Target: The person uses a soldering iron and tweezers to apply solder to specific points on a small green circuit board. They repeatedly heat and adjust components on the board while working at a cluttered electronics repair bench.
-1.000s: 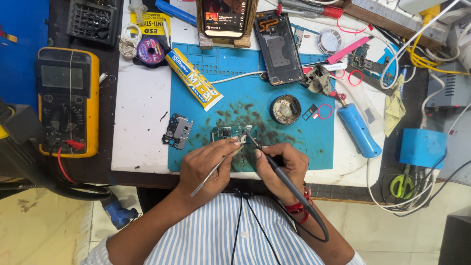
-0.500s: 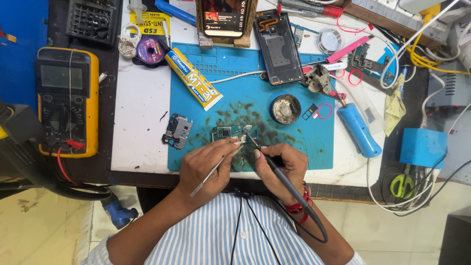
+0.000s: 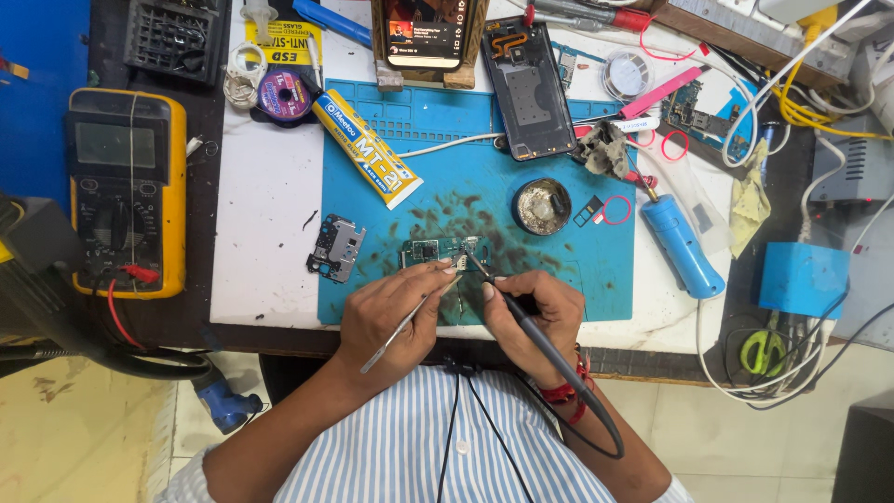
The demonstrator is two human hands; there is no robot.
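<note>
**Two hands close in on the circuit board**

We are looking down on the blue mat point(image 3: 559, 186), and right at its near edge sits the small green circuit board point(image 3: 430, 251). Our left hand point(image 3: 386, 317) has its fingers point(image 3: 438, 277) pressed together around a thin pair of metal tweezers point(image 3: 410, 317), pinching them shut; the tips point up toward the board's near edge while the long end slants back toward the wrist. Our right hand point(image 3: 531, 303) has its fingers curled tight round the black soldering iron point(image 3: 535, 340), held like a pen, its tip point(image 3: 468, 258) touching down at the right end of the board and its cable trailing off toward the striped shirt point(image 3: 438, 447).

Set against half a second ago, we see hardly a change: both hands keep their grip, tweezers and iron hold the same angle, and the board has not shifted on the mat.

The board lies just beyond both sets of fingertips, between them and the round tin point(image 3: 542, 205) farther up the mat. Left of the board, at the mat's edge, rests a grey metal shield plate point(image 3: 336, 247); the yellow glue tube point(image 3: 365, 147) lies well beyond it.
</note>
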